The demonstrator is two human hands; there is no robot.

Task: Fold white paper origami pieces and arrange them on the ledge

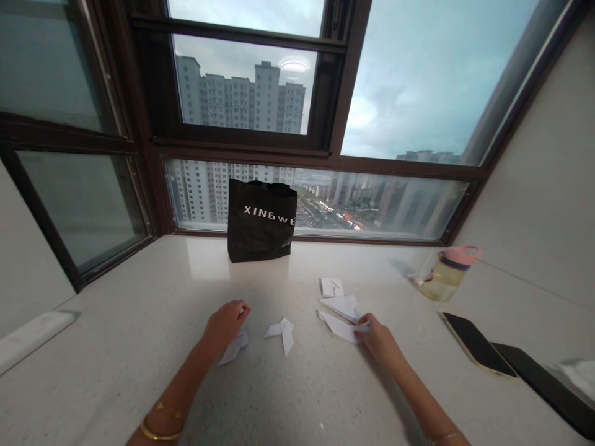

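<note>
Bracelet [158, 430] on the left wrist, nearest.

Left hand [227, 322], 11 o'clock: fingers curled together over the top end of left paper [233, 348], probably pinning it flat to the counter [116, 347].

Right hand [377, 339], 1 o'clock: thumb and fingertips clamped on the near edge of right paper [339, 327], likely so the fold does not spring open.

Centre paper [281, 331] lies loose between the hands, apart from both.

Phone [476, 344] and dark phone [543, 384] at 3 o'clock, side by side, seemingly parked clear of the folding.

Further out: plane [343, 305] just beyond right paper, small piece [331, 286] beyond that. Bottle [446, 275] at 2 o'clock. Bag [261, 220] upright at 12, near the window [242, 93].
</note>
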